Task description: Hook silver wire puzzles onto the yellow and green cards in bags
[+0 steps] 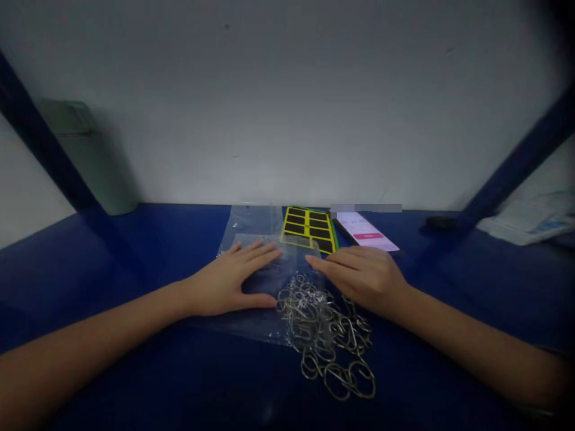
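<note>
A clear plastic bag lies flat on the blue table, and my left hand rests on it with the fingers spread. My right hand lies at the bag's right side, its fingertips on the plastic. Between and below my hands is a tangled pile of bent metal wire loops, some inside the bag and others spilling past its near edge. Neither hand grips anything that I can see.
Beyond the bag lie a yellow-and-black sheet of rectangles and a smartphone with a lit screen. Dark blue frame posts rise on both sides. Papers lie at the right, and a grey-green cylinder stands back left.
</note>
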`<action>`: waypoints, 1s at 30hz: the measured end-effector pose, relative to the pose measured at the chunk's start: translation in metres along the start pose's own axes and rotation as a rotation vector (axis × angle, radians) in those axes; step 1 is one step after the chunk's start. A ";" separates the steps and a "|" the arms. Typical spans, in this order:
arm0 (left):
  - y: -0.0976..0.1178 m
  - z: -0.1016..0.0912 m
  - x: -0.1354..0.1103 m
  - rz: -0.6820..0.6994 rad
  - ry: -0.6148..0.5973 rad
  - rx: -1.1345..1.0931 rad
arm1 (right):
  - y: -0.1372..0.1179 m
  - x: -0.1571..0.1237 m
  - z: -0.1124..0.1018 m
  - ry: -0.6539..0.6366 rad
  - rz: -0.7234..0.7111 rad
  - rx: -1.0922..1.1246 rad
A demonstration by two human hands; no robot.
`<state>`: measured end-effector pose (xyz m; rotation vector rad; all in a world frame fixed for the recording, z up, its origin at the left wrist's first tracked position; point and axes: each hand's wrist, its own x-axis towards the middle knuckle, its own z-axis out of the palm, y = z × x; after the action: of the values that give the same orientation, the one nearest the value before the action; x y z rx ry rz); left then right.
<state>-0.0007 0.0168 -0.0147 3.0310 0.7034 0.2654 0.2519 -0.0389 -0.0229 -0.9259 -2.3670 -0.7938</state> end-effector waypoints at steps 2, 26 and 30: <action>0.000 0.001 0.000 -0.013 0.022 -0.011 | 0.001 -0.001 0.002 0.010 0.029 0.032; -0.028 -0.004 0.001 -0.192 0.181 0.024 | 0.035 -0.018 0.025 -0.220 0.304 0.153; -0.031 -0.002 0.001 -0.210 0.187 0.034 | 0.034 -0.017 0.022 -0.217 0.256 0.171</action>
<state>-0.0140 0.0455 -0.0139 2.9565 1.0405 0.5402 0.2827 -0.0110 -0.0377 -1.2622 -2.3841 -0.4029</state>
